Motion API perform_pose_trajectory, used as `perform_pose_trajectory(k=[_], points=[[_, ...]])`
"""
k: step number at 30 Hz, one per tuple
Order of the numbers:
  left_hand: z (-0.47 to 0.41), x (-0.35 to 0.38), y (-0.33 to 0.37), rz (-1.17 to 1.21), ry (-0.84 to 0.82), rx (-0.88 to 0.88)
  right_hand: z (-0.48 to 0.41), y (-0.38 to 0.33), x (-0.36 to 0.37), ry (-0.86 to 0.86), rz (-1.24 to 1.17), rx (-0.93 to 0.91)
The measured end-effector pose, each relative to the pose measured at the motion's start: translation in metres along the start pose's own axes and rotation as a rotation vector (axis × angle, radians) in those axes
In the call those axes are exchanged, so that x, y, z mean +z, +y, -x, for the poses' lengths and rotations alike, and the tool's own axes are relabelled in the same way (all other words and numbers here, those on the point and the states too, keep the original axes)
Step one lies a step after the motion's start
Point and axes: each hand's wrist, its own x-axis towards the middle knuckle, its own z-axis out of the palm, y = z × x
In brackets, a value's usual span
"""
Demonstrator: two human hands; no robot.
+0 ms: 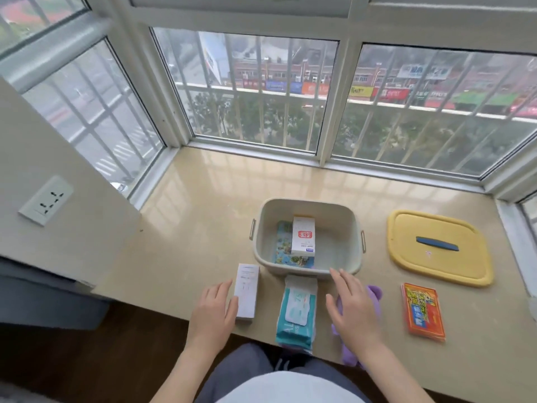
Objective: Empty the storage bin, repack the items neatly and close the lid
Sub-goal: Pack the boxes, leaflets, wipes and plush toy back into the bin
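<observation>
Op: Nearest me, both hands over the near edge of the desk (203,199). Left hand (213,311) sits beside a tall white box (246,290), fingers (220,289) spread, thumb touching the box's left side, not gripping it.

Ctrl: And the rt?

Op: Right hand (353,311) lies flat, palm down, on a purple cloth (374,295). Fingers splayed and loose, nothing clasped. Cloth shows at the hand's rt side and below the wrist, hanging past the desk edge.

Ctrl: Between the hands?

Op: Teal wipes pack (296,315), lying lengthwise, near end over the desk edge, far end just short of the bin.

Ctrl: Bin itself?

Op: Pale grey-green storage bin (348,228), lid off, centre of the desk just beyond the wipes. Inside: a flat blue patterned packet (283,242) on the bottom at left, w/ a white box with red mark (303,235) resting on top of it, leaning toward the far wall. Rt half of the bin floor is bare.

Ctrl: Lid?

Op: Yellow lid (436,257) w/ dark blue handle, flat on the desk, rt of the bin and apart from it. Near side of the lid, an orange packet (422,312) lies flat, well rt of my right hand.

Ctrl: Surroundings?

Op: Barred windows (247,91) along the far side; wall socket (45,200) on the left wall.
</observation>
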Motion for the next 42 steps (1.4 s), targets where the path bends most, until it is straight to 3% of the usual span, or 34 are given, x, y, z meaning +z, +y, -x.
perform_pose_trajectory(k=[10, 17, 22, 25, 30, 42], points=[[-0.022, -0.004, -0.051, 0.131, -0.127, -0.069, 0.004, -0.020, 0.044, -0.056, -0.081, 0.173], [-0.069, 0.059, -0.084, 0.183, -0.382, -0.115, 0.001, 0.007, 0.126, -0.244, -0.176, 0.430], [-0.092, 0.124, -0.098, 0.390, -0.491, -0.400, -0.003, 0.035, 0.173, -0.377, -0.181, 0.597], [-0.098, 0.151, -0.108, 0.511, -0.542, -0.514, -0.003, 0.045, 0.187, -0.361, -0.296, 0.654], [-0.109, 0.183, -0.122, 0.501, -0.521, -0.521, -0.004, 0.050, 0.194, -0.297, -0.504, 0.768], [-0.098, 0.189, -0.089, 0.610, -0.433, -0.548, -0.005, 0.045, 0.199, -0.248, -0.653, 0.833]])
